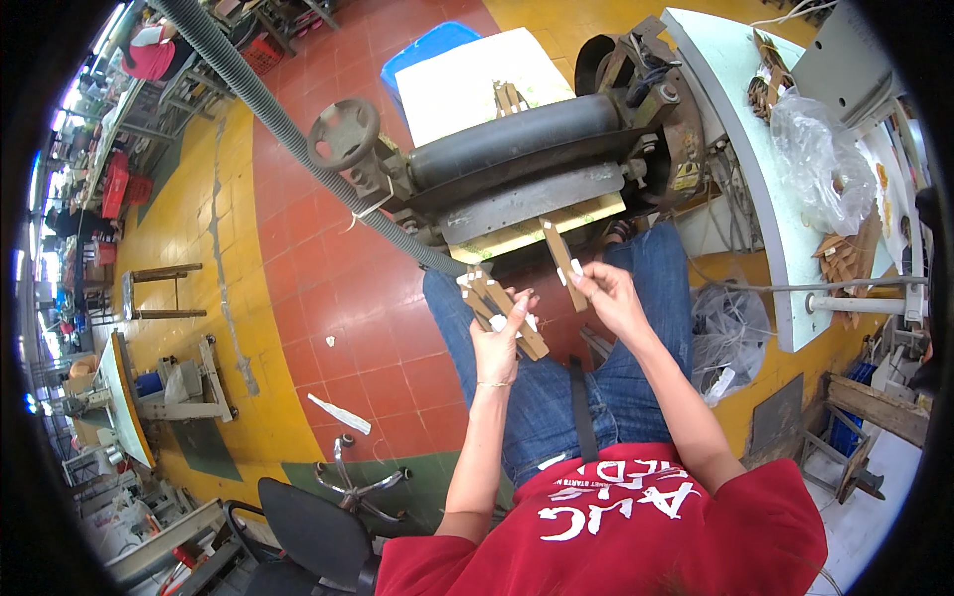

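My left hand [497, 343] is closed around a small bundle of flat brown strips [531, 344] with white patches at their ends; the strips fan out a little over my left thigh. Between the thumb and fingers of my right hand [611, 298] is a single brown strip [557, 250], also white-tipped. Its far end lies at the front edge of a pale yellow board [596, 213], which shows under the metal guard plate [537, 202] of a roller machine. Behind the dark roller [517, 142], more brown strips [510, 97] rest on a white sheet [447, 99].
A handwheel [343, 134] and a grey corrugated hose [238, 79] stand at the machine's left. To the right, a pale table [735, 109] holds a clear plastic bag [820, 159] and stacked brown pieces [845, 260]. A black chair [313, 531] is behind on the left.
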Available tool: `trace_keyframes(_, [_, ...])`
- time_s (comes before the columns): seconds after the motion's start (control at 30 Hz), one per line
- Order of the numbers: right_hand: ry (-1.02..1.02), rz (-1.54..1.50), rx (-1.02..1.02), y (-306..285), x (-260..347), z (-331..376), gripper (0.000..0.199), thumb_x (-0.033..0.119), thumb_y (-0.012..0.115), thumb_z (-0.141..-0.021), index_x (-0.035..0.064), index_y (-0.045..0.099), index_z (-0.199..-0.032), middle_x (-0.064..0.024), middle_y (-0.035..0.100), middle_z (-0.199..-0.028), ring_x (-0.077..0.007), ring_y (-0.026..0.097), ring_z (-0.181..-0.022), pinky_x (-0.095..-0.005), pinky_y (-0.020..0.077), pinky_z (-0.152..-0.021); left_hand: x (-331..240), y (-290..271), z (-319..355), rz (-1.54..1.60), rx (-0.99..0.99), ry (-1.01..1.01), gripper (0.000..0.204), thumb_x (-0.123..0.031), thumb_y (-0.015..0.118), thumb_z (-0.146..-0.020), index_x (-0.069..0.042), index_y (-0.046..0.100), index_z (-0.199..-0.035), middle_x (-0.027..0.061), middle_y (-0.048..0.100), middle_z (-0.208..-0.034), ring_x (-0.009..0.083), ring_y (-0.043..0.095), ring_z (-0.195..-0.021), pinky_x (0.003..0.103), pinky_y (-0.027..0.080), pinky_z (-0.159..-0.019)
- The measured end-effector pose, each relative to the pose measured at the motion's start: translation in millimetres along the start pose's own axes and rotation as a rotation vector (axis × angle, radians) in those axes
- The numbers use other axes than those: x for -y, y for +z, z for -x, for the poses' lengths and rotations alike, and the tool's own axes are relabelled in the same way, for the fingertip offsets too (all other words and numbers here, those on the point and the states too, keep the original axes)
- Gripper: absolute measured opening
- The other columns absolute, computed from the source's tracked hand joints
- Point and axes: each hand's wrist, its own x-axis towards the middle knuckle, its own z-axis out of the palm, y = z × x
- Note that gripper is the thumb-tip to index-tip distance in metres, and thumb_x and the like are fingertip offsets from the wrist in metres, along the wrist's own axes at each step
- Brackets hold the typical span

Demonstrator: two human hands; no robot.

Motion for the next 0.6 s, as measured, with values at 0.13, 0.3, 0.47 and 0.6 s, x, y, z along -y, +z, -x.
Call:
trace_keyframes(0.13, [0.032, 0.260, -0.087, -6, -7, -55, 0.025, 0.024, 0.064, -0.086, 0.0000, 0.067, -0.079, 0.0005, 0.059, -0.062, -0.0051, 0.048, -0.059, -0.0245, 0.0387, -0.055, -2, -11, -2, 0.010, -0.006, -0.012, 0.035, -0.006, 0.067, -0.084, 0.003, 0.049, -0.112, 0.0152, 0.065, -0.098, 0.0216, 0.066, -0.090, 0.029, 0.057, -0.068])
trace_keyframes(0.3, [0.095, 0.401, -0.206, -1, 21, -110, 0.039, 0.035, 0.065, -0.084, -0.0036, 0.069, -0.087, -0.0115, 0.066, -0.067, -0.0153, 0.062, -0.065, -0.0322, 0.0476, -0.064, 3, -15, 2, 0.055, -0.008, -0.050, 0.036, -0.008, 0.066, -0.085, 0.003, 0.048, -0.114, 0.0160, 0.064, -0.101, 0.0221, 0.065, -0.092, 0.031, 0.057, -0.070])
trace_keyframes(0.47, [-0.092, 0.678, -0.351, -3, 38, -80, 0.046, 0.030, 0.066, -0.084, -0.0084, 0.060, -0.108, -0.0123, 0.069, -0.075, -0.0158, 0.066, -0.066, -0.0273, 0.0491, -0.060, 7, -17, 0, 0.283, 0.082, -0.114, 0.039, -0.016, 0.060, -0.090, 0.003, 0.045, -0.121, 0.0187, 0.058, -0.115, 0.0258, 0.061, -0.103, 0.037, 0.055, -0.081])
trace_keyframes(0.6, [0.145, 0.306, 0.074, 1, 28, -10, 0.028, 0.022, 0.069, -0.084, 0.0007, 0.065, -0.101, -0.0010, 0.066, -0.081, -0.0060, 0.058, -0.071, -0.0224, 0.0478, -0.065, 12, -13, -8, 0.358, 0.102, -0.133, 0.035, -0.013, 0.057, -0.091, 0.000, 0.047, -0.121, 0.0171, 0.059, -0.113, 0.0256, 0.060, -0.104, 0.038, 0.052, -0.085])
